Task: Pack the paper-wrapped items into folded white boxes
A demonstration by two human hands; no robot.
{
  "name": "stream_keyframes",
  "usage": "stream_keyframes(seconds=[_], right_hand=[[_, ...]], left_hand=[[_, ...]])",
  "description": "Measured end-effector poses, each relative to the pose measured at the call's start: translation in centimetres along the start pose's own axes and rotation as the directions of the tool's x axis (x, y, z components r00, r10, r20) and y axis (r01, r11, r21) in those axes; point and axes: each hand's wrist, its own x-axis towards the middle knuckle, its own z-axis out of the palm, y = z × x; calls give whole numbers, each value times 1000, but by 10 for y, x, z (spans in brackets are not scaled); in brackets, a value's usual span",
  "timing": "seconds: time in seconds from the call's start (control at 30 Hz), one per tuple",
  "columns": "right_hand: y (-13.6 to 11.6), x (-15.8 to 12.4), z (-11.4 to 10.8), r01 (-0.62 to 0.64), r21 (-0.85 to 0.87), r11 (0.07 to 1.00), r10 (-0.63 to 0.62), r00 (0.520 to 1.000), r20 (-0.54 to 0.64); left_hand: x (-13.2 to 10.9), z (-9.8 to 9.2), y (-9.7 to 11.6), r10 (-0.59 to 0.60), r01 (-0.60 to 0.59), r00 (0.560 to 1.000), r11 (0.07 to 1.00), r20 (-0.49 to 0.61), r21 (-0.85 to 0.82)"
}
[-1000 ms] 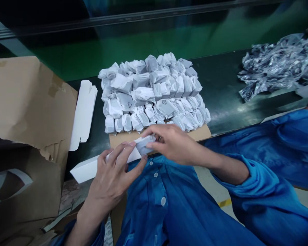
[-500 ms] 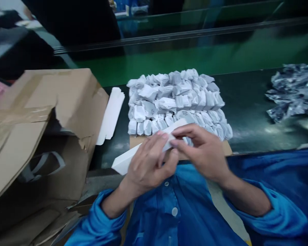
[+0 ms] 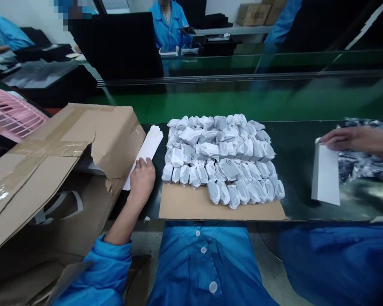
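My left hand [image 3: 142, 178] reaches out to the left of the pile, its fingers curled on the near end of a stack of flat white cartons [image 3: 148, 144]. Far to the right, my right hand [image 3: 347, 138] pinches the top edge of a closed white box [image 3: 325, 176], which stands on the dark table [image 3: 296, 161]. Between the hands, a pile of small white-wrapped packets [image 3: 221, 157] lies on a brown cardboard sheet [image 3: 191, 206].
A torn open cardboard box [image 3: 67, 144] stands at the left, with a pink grille [image 3: 9, 112] behind it. Crumpled clear plastic bags [image 3: 367, 165] lie at the right. A green conveyor belt [image 3: 230, 102] runs beyond; people in blue sit past it.
Both hands held the white box in front of me. Now the right hand has carried it far right and the left has gone to the flat cartons. My view has tilted up.
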Motion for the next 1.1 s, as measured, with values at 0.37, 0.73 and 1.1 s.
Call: stream_keyframes(seconds=[0.37,0.73,1.1], right_hand=[[-230,-10,126,-237,411,881,121,950,289],[-246,4,147,-279,574,769,-288,650,703],[-269,-74,139,460,-177,870,-380,855,353]], left_hand=[[-24,-18,11,-135,117,951,990,-279,-78],[-121,-92,38,-114,-322,902,466,-417,-824],[-100,-80,17,388,97,885,389,259,-916]])
